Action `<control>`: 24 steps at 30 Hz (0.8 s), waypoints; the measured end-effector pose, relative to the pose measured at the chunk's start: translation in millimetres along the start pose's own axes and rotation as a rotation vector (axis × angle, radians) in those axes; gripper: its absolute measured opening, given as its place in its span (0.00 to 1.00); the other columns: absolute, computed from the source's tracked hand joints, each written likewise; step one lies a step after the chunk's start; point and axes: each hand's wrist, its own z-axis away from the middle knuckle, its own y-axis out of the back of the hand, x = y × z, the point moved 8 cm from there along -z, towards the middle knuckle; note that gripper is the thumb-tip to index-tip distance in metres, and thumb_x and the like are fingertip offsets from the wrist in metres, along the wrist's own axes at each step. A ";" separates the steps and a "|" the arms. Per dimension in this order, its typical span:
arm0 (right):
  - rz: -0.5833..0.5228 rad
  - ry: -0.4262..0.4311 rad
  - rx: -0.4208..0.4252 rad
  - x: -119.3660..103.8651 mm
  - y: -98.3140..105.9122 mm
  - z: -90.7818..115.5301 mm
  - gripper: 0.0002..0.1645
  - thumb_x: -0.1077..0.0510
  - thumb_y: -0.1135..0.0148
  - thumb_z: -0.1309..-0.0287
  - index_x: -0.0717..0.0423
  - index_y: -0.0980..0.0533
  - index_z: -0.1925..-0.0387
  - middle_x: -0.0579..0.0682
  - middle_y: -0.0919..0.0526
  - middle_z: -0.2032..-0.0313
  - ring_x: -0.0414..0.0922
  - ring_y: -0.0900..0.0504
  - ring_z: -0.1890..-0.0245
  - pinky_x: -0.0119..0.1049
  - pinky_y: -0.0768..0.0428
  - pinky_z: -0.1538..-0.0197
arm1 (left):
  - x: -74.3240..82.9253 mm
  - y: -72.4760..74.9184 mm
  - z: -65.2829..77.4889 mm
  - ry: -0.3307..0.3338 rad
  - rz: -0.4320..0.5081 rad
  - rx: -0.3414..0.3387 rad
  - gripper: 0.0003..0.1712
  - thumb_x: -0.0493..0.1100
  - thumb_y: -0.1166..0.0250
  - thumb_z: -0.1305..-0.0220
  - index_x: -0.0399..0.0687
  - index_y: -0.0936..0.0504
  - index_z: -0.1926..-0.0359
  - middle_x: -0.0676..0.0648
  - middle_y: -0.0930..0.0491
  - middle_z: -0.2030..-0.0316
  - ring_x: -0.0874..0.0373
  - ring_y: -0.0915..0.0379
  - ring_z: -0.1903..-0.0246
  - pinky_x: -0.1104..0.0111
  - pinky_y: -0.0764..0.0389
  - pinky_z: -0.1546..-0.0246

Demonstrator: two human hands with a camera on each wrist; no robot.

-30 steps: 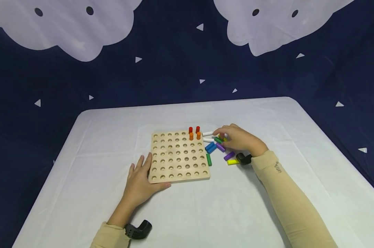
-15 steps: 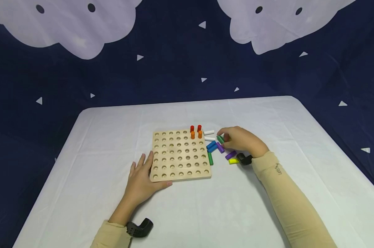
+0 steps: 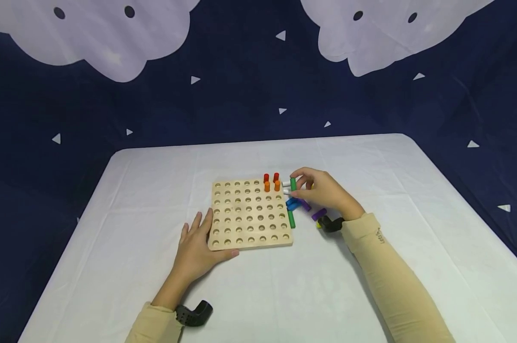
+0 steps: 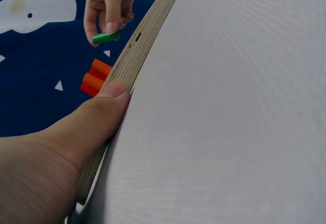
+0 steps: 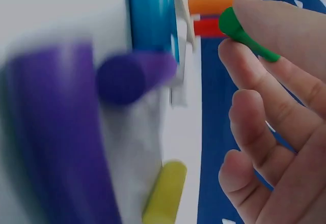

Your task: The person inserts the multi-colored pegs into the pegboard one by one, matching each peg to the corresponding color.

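Note:
A square wooden pegboard (image 3: 249,214) with rows of round holes lies on the table. My left hand (image 3: 197,257) rests at its near left corner, fingers straight along the left side and thumb against the front edge. Two red pegs (image 3: 276,177) and two orange pegs (image 3: 267,186) stand upright in the far right corner. My right hand (image 3: 322,190) pinches a green peg (image 3: 293,184) between thumb and fingers, just off the board's right side. In the head view the peg is nearly upright; the right wrist view shows the thumb (image 5: 285,23) pressed on it.
Right of the board lie loose pegs: white (image 3: 286,184), blue (image 3: 292,204), purple (image 3: 319,214) and another green peg (image 3: 291,219). A yellow peg (image 5: 166,193) shows in the right wrist view. White cloth (image 3: 241,295) covers the table; a dark blue backdrop (image 3: 241,95) hangs behind.
My right hand has picked up the green peg from among the loose ones, turned it nearly upright and carried it left toward the board. The left hand keeps its place.

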 end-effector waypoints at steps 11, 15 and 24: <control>-0.004 0.116 0.038 -29.2 -26.0 -9.2 0.23 0.55 0.26 0.45 0.48 0.23 0.48 0.42 0.12 0.64 0.45 0.27 0.76 0.34 0.28 0.75 | -0.3 -0.8 1.2 -0.014 -0.002 0.008 0.74 0.69 0.22 0.61 0.41 0.50 0.22 0.36 0.46 0.24 0.40 0.60 0.22 0.44 0.66 0.23; 0.031 0.126 0.033 -34.6 -36.0 -13.0 0.21 0.55 0.26 0.45 0.48 0.22 0.50 0.42 0.11 0.64 0.43 0.25 0.77 0.35 0.27 0.73 | -0.7 -0.8 1.1 -0.012 -0.002 0.008 0.74 0.69 0.22 0.61 0.41 0.51 0.22 0.36 0.46 0.24 0.40 0.60 0.22 0.44 0.66 0.23; 0.133 0.149 0.017 -41.9 -46.2 -16.8 0.20 0.55 0.27 0.44 0.45 0.22 0.50 0.41 0.11 0.64 0.37 0.18 0.72 0.34 0.21 0.64 | 0.1 -1.7 1.0 -0.016 -0.003 0.007 0.74 0.69 0.22 0.61 0.41 0.51 0.22 0.36 0.45 0.24 0.41 0.60 0.22 0.44 0.66 0.23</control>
